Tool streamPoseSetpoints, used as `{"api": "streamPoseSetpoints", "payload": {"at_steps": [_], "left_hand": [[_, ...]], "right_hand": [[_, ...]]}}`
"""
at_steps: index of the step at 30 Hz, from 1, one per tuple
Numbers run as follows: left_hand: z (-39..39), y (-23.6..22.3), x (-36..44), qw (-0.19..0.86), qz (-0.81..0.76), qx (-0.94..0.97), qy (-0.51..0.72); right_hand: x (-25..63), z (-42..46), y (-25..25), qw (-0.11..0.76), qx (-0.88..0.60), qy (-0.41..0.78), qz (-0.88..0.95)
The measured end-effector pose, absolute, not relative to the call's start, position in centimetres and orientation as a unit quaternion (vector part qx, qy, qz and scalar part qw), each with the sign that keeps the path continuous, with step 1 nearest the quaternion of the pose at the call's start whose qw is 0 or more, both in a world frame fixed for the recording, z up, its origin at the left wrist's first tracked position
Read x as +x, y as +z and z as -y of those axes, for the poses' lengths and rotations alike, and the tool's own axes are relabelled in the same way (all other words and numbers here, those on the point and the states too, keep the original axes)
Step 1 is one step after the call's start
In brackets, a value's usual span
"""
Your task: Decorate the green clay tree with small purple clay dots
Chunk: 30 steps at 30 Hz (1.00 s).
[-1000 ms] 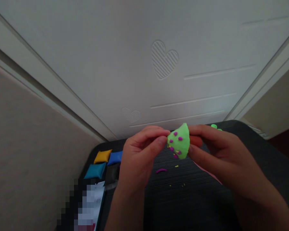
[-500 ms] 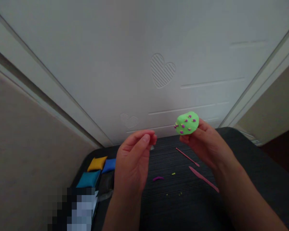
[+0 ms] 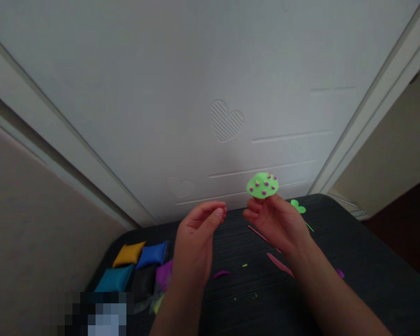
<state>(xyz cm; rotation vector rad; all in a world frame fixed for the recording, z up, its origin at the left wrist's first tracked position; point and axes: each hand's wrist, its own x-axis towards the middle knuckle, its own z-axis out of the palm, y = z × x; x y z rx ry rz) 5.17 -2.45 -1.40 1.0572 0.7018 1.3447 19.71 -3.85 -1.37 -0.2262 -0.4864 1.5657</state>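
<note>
My right hand holds up a light-green modelling-clay piece, rounded and dotted with small purple and yellow bits. Its fingers grip from below, and they hide the underside of the piece. To the left, my left hand is closed in a pinch, thumb against fingertips, apart from the clay piece. Whatever it may hold is too small or hidden. On the dark table beneath lie a purple clay strip and a small yellow clay bit.
Pink modelling tools, a thin stick and a knife, lie under my right arm. A green clover shape sits at the table's back right. Yellow, blue, teal, black and purple clay packets are at left. A white panel stands behind.
My right hand has turned the clay piece and brought it slightly left, so it is seen flatter. My left hand keeps its pinch. The view has shifted, revealing the green clover shape.
</note>
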Motion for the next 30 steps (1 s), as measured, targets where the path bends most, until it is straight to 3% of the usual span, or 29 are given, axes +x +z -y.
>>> {"api": "streamPoseSetpoints", "payload": {"at_steps": [19,30], "left_hand": [[2.4,-2.2,6.5,0.629,-0.306,0.483,0.527],[2.6,-1.8,6.6,0.626,-0.267,0.478,0.556]], "right_hand": [[17.8,3.9,-2.1,0.678,-0.158,0.669,0.261],[16.9,4.4,-1.9,0.653,-0.230,0.644,0.326]]}}
